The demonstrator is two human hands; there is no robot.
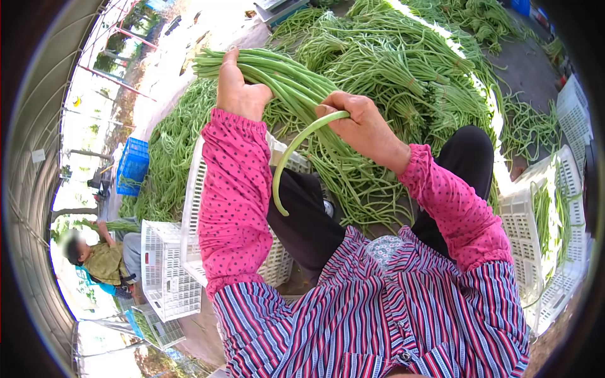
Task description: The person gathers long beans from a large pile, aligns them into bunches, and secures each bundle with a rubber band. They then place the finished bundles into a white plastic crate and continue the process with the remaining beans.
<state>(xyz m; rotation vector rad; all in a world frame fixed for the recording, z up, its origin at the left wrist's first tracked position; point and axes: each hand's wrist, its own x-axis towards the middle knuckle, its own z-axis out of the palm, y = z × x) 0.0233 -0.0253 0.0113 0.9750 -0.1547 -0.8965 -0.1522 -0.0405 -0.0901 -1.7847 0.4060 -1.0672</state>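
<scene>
A long bundle of green yardlong beans [287, 74] stretches across in front of me, its ends reaching past my left hand. My left hand [242, 89] is wrapped round the bundle near that end, thumb up. At the other side, my right hand [365, 126] is closed with thumb and fingers pinched. One thicker, paler bean [291, 151] comes out of the right hand's grip and curves down toward my lap. Whether the right hand also grips part of the bundle cannot be made out. Loose bean ends hang below the bundle, over the floor between my knees.
A large heap of yardlong beans [378, 53] covers the floor ahead. White crates stand at my left [170, 271] and right [523, 233], the right one holding beans. A blue crate [132, 165] lies farther left. Another person [107, 261] sits at the left with beans.
</scene>
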